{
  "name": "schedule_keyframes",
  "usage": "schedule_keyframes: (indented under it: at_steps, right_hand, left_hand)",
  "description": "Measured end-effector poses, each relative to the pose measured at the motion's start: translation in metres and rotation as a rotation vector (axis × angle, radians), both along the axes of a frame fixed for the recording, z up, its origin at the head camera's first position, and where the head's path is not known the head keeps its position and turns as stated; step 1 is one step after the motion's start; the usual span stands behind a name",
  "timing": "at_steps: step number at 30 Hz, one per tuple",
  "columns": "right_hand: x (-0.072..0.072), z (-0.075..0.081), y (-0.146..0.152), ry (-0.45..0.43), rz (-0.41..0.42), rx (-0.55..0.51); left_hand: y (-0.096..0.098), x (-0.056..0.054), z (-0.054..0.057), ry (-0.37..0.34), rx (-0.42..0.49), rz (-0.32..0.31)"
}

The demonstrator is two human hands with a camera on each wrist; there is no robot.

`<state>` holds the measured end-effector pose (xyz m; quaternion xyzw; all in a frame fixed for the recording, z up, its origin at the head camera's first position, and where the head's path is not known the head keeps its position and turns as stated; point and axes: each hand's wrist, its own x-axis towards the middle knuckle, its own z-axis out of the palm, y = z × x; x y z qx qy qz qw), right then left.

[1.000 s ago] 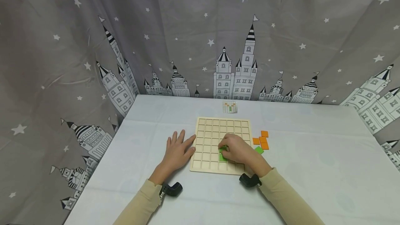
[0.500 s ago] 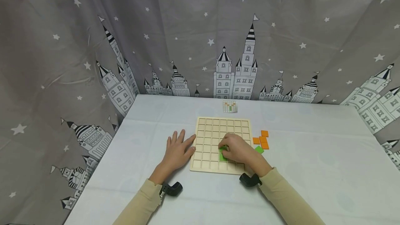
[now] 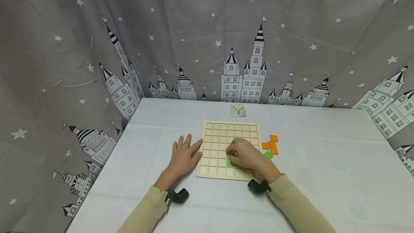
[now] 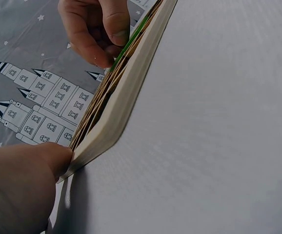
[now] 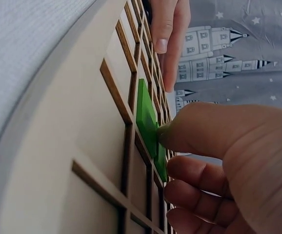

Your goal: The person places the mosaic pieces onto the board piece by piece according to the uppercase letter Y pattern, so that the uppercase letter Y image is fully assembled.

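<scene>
A pale wooden grid board (image 3: 213, 132) lies flat before me, two square green tiles set one behind the other in its cells. My right hand (image 3: 247, 154) reaches over the board from the right and pinches the farther green tile (image 5: 161, 156), thumb and fingers curled down at it. The nearer green tile (image 5: 146, 119) sits slightly tilted in its cell, the thumb tip just beyond it. My left hand (image 3: 182, 159) rests on the cloth with fingers spread, its index finger and thumb touching the board's left edge.
Right of the board lie several orange tiles (image 3: 273, 148) and a loose green tile (image 3: 268, 155), partly hidden by the right hand. Behind the board is a small pattern card (image 3: 238, 110) with a coloured grid. A grey castle-print curtain (image 3: 207, 39) hangs behind the white-covered table (image 3: 323, 154).
</scene>
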<state>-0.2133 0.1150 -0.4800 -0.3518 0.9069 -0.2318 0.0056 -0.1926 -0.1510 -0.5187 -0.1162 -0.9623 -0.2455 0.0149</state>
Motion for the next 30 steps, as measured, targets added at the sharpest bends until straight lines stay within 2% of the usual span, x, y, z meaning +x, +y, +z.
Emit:
schedule_keyframes:
  at_steps: [8,12,19,30]
  right_hand:
    - [-0.003,0.003,0.01,0.017,-0.028,-0.005]
    - [-0.002,0.005,0.015,-0.007,-0.065,0.007]
    - [-0.002,0.003,0.029,0.049,-0.087,-0.013]
    - [0.001,0.004,0.066,-0.035,-0.203,-0.015]
  left_hand:
    - [0.0,0.0,-0.001,0.001,-0.007,0.003]
    - [0.0,-0.001,-0.001,-0.003,-0.005,0.002]
    - [0.0,-0.001,-0.003,-0.004,0.001,-0.002]
    - [0.0,-0.002,-0.005,0.0,-0.009,-0.002]
